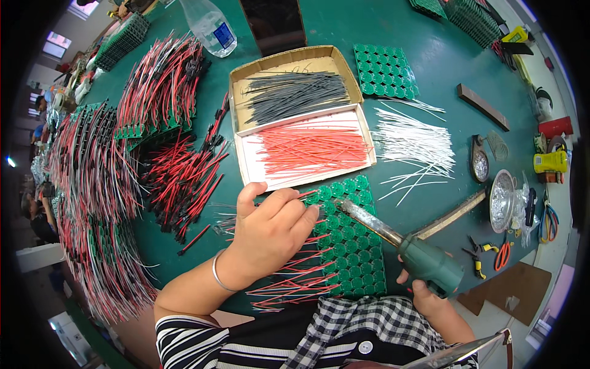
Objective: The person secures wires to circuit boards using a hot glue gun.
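My left hand (270,234) is closed in a pinch at the upper left edge of a green panel of round circuit boards (359,258). The end of a red wire (309,193) shows beyond its fingertips. Lower down, several red and white wires (295,284) stick out leftward from the panel's left edge. A green soldering gun (431,264) is gripped in my right hand (425,296), which is partly hidden behind it. Its metal tip points left and lies over the panel's upper part, near my left fingertips.
Ahead, a cardboard box holds black wires (295,95) and red wires (313,149). White wires (415,138) and another green panel (384,71) lie right of it. Wired boards (92,160) pile up leftward. A metal bowl (503,200), pliers (476,255) and a bottle (209,27) stand around.
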Tool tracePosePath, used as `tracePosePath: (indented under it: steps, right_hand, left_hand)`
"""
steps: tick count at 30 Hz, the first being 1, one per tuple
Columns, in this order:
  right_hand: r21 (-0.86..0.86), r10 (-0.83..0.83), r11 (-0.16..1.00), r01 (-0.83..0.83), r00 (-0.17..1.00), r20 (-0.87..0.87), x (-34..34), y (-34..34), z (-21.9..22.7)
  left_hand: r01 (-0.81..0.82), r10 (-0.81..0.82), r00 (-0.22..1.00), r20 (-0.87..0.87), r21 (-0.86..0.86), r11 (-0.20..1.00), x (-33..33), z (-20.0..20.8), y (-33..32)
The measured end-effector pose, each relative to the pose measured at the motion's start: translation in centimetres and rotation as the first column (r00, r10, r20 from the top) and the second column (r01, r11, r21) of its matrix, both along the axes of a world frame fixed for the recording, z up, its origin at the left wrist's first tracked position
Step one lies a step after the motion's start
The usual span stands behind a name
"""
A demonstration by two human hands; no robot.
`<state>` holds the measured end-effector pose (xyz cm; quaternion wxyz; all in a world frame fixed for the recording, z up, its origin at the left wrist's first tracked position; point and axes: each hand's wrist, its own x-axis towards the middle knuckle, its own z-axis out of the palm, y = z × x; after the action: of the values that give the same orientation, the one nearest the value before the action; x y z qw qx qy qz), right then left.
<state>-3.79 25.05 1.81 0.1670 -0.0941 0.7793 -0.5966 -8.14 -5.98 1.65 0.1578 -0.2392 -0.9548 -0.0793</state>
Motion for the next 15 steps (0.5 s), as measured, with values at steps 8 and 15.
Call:
tracePosePath:
  steps: [8, 15]
  right_hand:
    - [0.244, 0.078, 0.969, -0.044, 0.988, -0.132, 0.6, 0.2, -1.6]
    - [0.269, 0.099, 0.962, -0.056, 0.984, -0.151, 0.4, -0.2, -1.4]
  left_hand:
    - [0.011, -0.011, 1.000, -0.001, -0.003, 1.000, 0.1, -0.7, -0.2]
    - [0.000, 0.000, 1.000, 0.026, 0.004, 1.000, 0.2, -0.6, -0.1]
